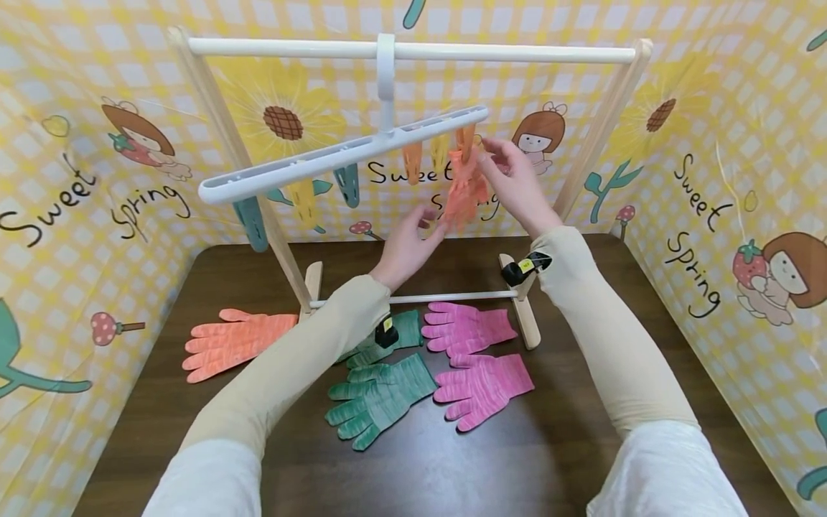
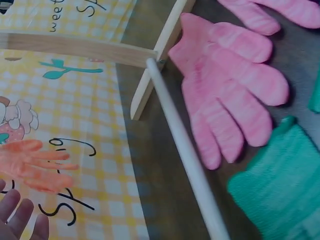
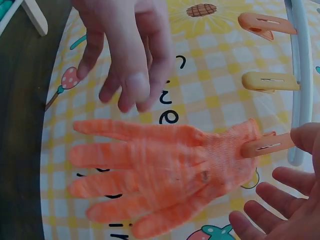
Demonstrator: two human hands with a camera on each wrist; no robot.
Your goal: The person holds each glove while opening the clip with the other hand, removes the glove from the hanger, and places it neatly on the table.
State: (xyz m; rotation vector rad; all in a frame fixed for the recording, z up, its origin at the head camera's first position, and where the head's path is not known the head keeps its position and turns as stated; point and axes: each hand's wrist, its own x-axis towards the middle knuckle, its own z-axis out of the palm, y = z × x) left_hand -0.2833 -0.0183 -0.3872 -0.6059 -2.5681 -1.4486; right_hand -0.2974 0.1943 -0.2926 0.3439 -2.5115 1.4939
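Observation:
An orange knitted glove [image 1: 466,190] hangs by its cuff from an orange clip [image 3: 267,146] at the right end of a white hanger [image 1: 291,164]. Beside that clip is my right hand [image 1: 513,179]; in the right wrist view its thumb lies at the clip's outer end and the other fingers are spread, apart from the glove. My left hand [image 1: 410,244] is near the hanging glove's fingers, and the right wrist view shows a gap between them. Its fingers are loosely bent around nothing. Only fingertips of it show in the left wrist view.
The hanger hooks over the white bar [image 1: 291,48] of a wooden-legged rack [image 1: 601,122]. Other clips [image 1: 302,205] hang along it. On the dark table [image 1: 400,474] lie another orange glove [image 1: 239,343], two green gloves [image 1: 384,398] and two pink gloves [image 1: 484,388]. Patterned cloth surrounds the table.

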